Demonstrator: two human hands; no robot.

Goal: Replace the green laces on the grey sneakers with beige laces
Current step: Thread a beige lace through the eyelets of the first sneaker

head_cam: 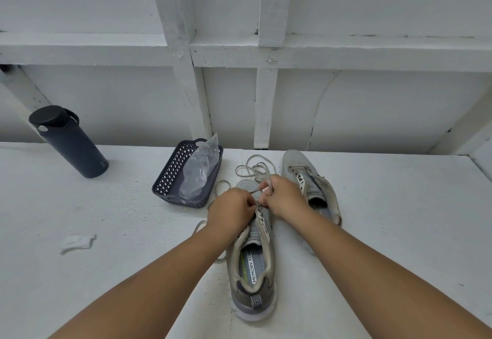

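centrally, two grey sneakers (253,256) are seen side by side; a beige lace (255,169) is pinched over the nearer one by the left hand (230,212) and right hand (283,197). one basket (170,176), one bottle (68,141) at left.

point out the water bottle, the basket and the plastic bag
dark navy metal water bottle (74,149), head view, on its body
dark perforated plastic basket (170,172), head view, on its left wall
clear plastic bag (198,174), head view, on its middle
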